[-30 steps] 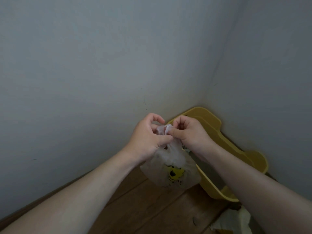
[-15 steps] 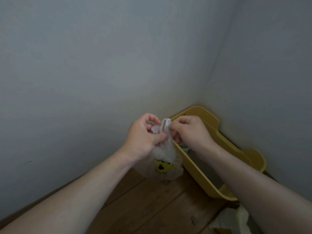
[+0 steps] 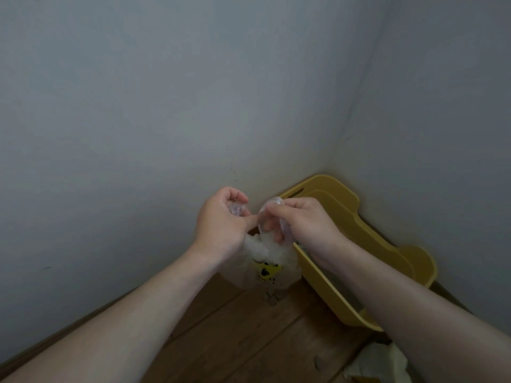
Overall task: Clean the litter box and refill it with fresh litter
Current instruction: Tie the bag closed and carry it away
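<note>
A small translucent plastic bag (image 3: 272, 265) with a yellow and black print hangs in front of me above the wooden floor. My left hand (image 3: 221, 225) grips one handle loop of the bag and my right hand (image 3: 298, 222) pinches the other loop, both at the bag's top. Behind and to the right of the bag, the yellow litter box (image 3: 367, 244) sits in the corner of the room. My right forearm hides much of its inside.
Grey walls (image 3: 166, 120) meet at the corner behind the litter box. The wooden floor (image 3: 249, 341) spreads below my arms. A crumpled whitish bag or paper (image 3: 378, 363) lies at the lower right near the box's front end.
My hands have drawn apart a little, each now holding a separate handle loop. The bag hangs lower and closer to the floor than a second ago.
</note>
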Action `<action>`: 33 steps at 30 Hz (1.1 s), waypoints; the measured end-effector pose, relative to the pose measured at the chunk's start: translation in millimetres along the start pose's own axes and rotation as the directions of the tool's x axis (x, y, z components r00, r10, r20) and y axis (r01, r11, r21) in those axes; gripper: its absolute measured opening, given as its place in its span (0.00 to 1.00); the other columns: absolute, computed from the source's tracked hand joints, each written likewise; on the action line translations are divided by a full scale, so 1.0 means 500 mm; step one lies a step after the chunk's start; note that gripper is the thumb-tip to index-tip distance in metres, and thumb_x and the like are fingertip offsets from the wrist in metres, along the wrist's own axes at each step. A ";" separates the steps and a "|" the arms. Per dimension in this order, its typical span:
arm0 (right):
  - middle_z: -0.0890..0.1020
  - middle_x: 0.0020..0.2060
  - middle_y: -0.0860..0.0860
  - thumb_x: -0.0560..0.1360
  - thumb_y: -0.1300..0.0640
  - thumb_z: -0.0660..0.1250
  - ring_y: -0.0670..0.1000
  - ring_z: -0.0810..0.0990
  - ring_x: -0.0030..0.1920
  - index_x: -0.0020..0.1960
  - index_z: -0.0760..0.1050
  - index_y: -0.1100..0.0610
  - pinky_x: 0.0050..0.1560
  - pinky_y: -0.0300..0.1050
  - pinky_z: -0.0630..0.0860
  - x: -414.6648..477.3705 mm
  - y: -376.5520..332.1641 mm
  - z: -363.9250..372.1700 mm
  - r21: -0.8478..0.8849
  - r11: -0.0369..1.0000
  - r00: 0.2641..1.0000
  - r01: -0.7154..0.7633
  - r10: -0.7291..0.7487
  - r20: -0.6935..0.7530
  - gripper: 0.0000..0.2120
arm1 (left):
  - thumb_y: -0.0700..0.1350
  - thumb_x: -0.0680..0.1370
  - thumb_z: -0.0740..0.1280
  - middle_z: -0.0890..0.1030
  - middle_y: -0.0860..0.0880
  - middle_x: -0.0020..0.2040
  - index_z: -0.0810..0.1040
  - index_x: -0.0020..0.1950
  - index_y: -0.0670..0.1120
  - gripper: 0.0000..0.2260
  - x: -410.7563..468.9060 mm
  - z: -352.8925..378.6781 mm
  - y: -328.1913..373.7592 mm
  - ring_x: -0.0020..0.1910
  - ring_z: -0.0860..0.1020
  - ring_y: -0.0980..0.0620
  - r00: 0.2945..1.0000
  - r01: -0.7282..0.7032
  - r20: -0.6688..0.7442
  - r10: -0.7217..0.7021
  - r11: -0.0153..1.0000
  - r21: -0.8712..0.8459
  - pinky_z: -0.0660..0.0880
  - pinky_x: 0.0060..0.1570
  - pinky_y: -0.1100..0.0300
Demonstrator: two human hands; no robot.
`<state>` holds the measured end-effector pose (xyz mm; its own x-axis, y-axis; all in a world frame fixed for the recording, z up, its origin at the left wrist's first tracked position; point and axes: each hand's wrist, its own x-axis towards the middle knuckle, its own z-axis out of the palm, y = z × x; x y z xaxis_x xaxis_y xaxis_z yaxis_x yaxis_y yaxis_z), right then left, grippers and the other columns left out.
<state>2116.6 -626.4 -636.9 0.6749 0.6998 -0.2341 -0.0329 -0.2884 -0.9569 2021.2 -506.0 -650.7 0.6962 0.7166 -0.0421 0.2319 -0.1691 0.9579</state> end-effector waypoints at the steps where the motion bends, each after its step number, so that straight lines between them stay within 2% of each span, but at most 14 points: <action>1: 0.86 0.40 0.54 0.81 0.54 0.64 0.52 0.81 0.32 0.49 0.83 0.62 0.32 0.43 0.75 0.002 0.000 0.003 0.024 1.000 1.000 -0.014 0.014 -0.013 0.13 | 0.37 0.69 0.78 0.82 0.48 0.37 0.75 0.48 0.48 0.15 -0.001 -0.001 0.002 0.35 0.78 0.51 1.000 -0.008 0.009 0.008 1.000 0.002 0.77 0.40 0.53; 3: 0.86 0.48 0.51 0.82 0.51 0.62 0.51 0.86 0.39 0.54 0.82 0.58 0.33 0.44 0.78 0.006 0.004 0.008 0.023 0.999 0.998 -0.040 0.041 -0.043 0.14 | 0.37 0.72 0.75 0.84 0.48 0.40 0.74 0.55 0.48 0.16 -0.003 0.000 0.003 0.38 0.82 0.50 0.999 -0.028 0.024 0.029 0.999 -0.020 0.79 0.43 0.52; 5: 0.85 0.52 0.49 0.83 0.49 0.60 0.49 0.86 0.48 0.57 0.82 0.55 0.37 0.44 0.81 0.011 0.010 0.010 0.001 0.999 0.998 -0.047 0.047 -0.038 0.15 | 0.35 0.77 0.68 0.86 0.50 0.40 0.70 0.59 0.46 0.14 -0.005 0.004 0.005 0.40 0.84 0.52 0.998 -0.028 0.058 0.034 0.993 -0.112 0.79 0.43 0.55; 8: 0.86 0.49 0.50 0.84 0.50 0.57 0.48 0.85 0.51 0.54 0.83 0.55 0.49 0.47 0.82 0.012 0.011 0.012 0.023 0.998 0.999 -0.052 0.052 0.008 0.17 | 0.29 0.78 0.63 0.85 0.52 0.34 0.71 0.52 0.43 0.10 -0.010 0.009 0.007 0.34 0.82 0.55 0.986 0.008 0.162 0.026 0.979 -0.202 0.77 0.39 0.60; 11: 0.87 0.45 0.54 0.84 0.51 0.57 0.50 0.86 0.48 0.52 0.84 0.57 0.55 0.50 0.82 0.012 0.012 0.014 -0.009 0.999 0.999 -0.042 0.042 0.013 0.18 | 0.30 0.77 0.66 0.84 0.48 0.35 0.76 0.47 0.43 0.08 -0.019 0.014 0.000 0.37 0.82 0.51 0.980 0.041 0.201 0.008 0.970 -0.238 0.80 0.41 0.54; 13: 0.87 0.43 0.56 0.84 0.52 0.58 0.53 0.86 0.46 0.50 0.84 0.57 0.54 0.54 0.83 0.015 0.014 0.014 -0.018 0.999 0.999 -0.039 0.038 -0.018 0.18 | 0.31 0.79 0.64 0.85 0.47 0.39 0.78 0.48 0.43 0.08 -0.025 0.018 0.001 0.40 0.84 0.48 0.978 0.061 0.208 0.004 0.951 -0.302 0.82 0.41 0.53; 15: 0.87 0.42 0.58 0.83 0.54 0.59 0.54 0.86 0.46 0.48 0.84 0.58 0.52 0.55 0.83 0.017 0.013 0.011 -0.048 0.998 0.998 -0.048 0.047 -0.034 0.16 | 0.33 0.82 0.60 0.85 0.48 0.40 0.80 0.50 0.44 0.10 -0.028 0.022 0.004 0.40 0.84 0.49 0.973 0.081 0.232 0.002 0.934 -0.348 0.81 0.36 0.57; 18: 0.85 0.40 0.60 0.83 0.55 0.58 0.52 0.85 0.42 0.48 0.83 0.62 0.41 0.40 0.82 0.013 0.002 0.008 -0.068 0.994 0.996 -0.087 0.088 0.003 0.17 | 0.34 0.83 0.56 0.85 0.52 0.42 0.79 0.52 0.47 0.14 -0.030 0.025 0.004 0.38 0.85 0.51 0.966 0.094 0.259 -0.002 0.935 -0.341 0.80 0.33 0.58; 20: 0.80 0.34 0.57 0.83 0.52 0.57 0.49 0.80 0.35 0.43 0.79 0.62 0.31 0.34 0.75 0.008 -0.006 0.011 -0.117 0.989 0.995 -0.094 0.095 0.004 0.20 | 0.33 0.82 0.58 0.84 0.57 0.47 0.78 0.53 0.53 0.15 -0.031 0.029 0.001 0.38 0.85 0.47 0.971 0.039 0.238 0.035 0.953 -0.302 0.81 0.33 0.54; 22: 0.77 0.30 0.55 0.84 0.51 0.55 0.49 0.77 0.32 0.39 0.76 0.61 0.33 0.39 0.72 0.006 -0.011 0.018 -0.144 0.986 0.997 -0.081 0.083 0.010 0.21 | 0.33 0.80 0.63 0.84 0.60 0.48 0.76 0.54 0.56 0.16 -0.032 0.033 0.001 0.36 0.84 0.45 0.971 0.012 0.231 0.058 0.956 -0.293 0.82 0.34 0.51; 25: 0.76 0.25 0.53 0.83 0.52 0.57 0.50 0.77 0.30 0.34 0.74 0.59 0.36 0.45 0.71 0.007 -0.017 0.021 -0.179 0.980 0.996 -0.084 0.086 0.003 0.21 | 0.28 0.74 0.69 0.84 0.60 0.48 0.75 0.56 0.59 0.25 -0.028 0.038 -0.009 0.36 0.83 0.46 0.974 0.025 0.219 0.051 0.943 -0.332 0.81 0.34 0.51; 28: 0.75 0.24 0.53 0.81 0.51 0.62 0.49 0.74 0.27 0.30 0.75 0.57 0.33 0.45 0.68 0.007 -0.017 0.012 -0.339 0.941 1.000 0.006 -0.011 -0.011 0.22 | 0.32 0.68 0.74 0.83 0.56 0.51 0.76 0.54 0.62 0.27 -0.025 0.037 -0.023 0.38 0.82 0.47 0.982 -0.012 0.180 0.065 0.958 -0.285 0.80 0.36 0.52; 30: 0.72 0.23 0.56 0.80 0.50 0.64 0.51 0.69 0.25 0.31 0.76 0.63 0.29 0.46 0.63 0.004 -0.015 0.007 -0.472 0.877 0.991 0.092 -0.126 -0.041 0.23 | 0.34 0.69 0.75 0.81 0.55 0.55 0.75 0.53 0.64 0.26 -0.027 0.036 -0.026 0.36 0.81 0.50 0.982 -0.041 0.168 0.081 0.973 -0.228 0.78 0.34 0.57; 33: 0.74 0.24 0.59 0.78 0.45 0.63 0.55 0.67 0.24 0.33 0.77 0.63 0.26 0.49 0.61 0.001 -0.010 0.014 -0.605 0.771 0.966 0.198 -0.258 -0.012 0.25 | 0.34 0.69 0.76 0.81 0.54 0.56 0.75 0.52 0.66 0.28 -0.026 0.039 -0.032 0.38 0.81 0.51 0.982 -0.051 0.171 0.083 0.981 -0.187 0.80 0.35 0.54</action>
<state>2112.0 -619.9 -633.2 0.6693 0.7427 0.0222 0.5545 -0.4793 -0.6803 2021.8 -525.5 -670.9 0.8188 0.5740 -0.0100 0.0651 -0.0755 0.9950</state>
